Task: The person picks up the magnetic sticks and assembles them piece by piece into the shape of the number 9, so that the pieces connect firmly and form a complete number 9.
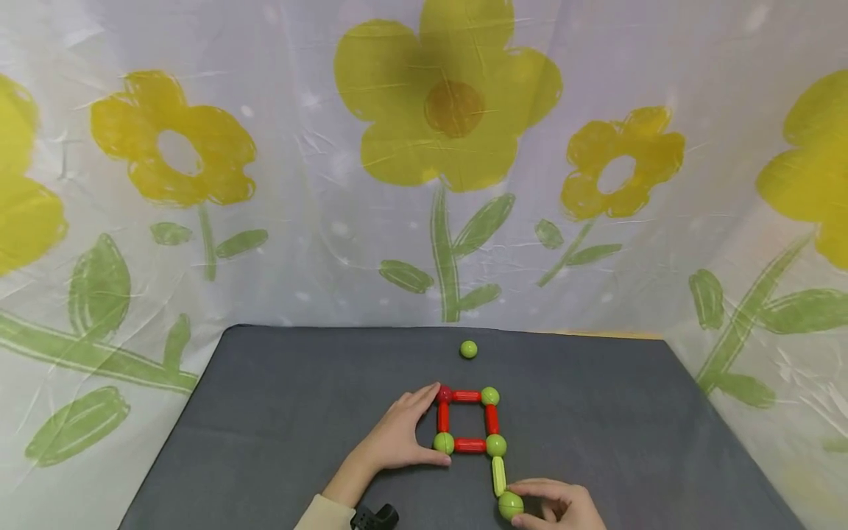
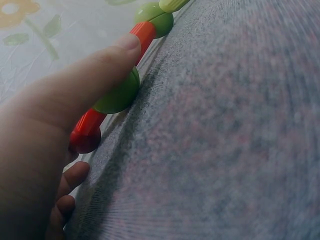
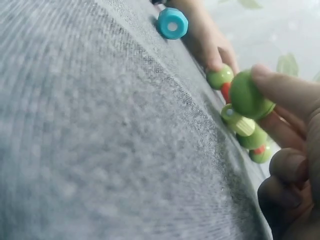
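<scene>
Magnetic balls and sticks form a square [image 1: 470, 445] on the dark tabletop, with red sticks, a red ball [image 1: 444, 394] at one corner and green balls at the others. My left hand [image 1: 396, 433] spans its left side: fingertips at the red ball, thumb along the near green ball [image 1: 444, 443]. From the near right corner a pale yellow-green stick [image 1: 499, 476] extends toward me. My right hand [image 1: 556, 504] pinches another green ball [image 3: 247, 95] between thumb and index finger by that stick's free end. In the right wrist view the stick's end face shows beside this ball; whether they touch, I cannot tell.
A loose green ball [image 1: 468, 349] lies beyond the square, toward the table's far edge. Near the left wrist, the right wrist view shows a teal piece [image 3: 172, 23] with a pale round centre. A flower-printed curtain [image 1: 318, 243] hangs behind and beside the table [image 1: 298, 368].
</scene>
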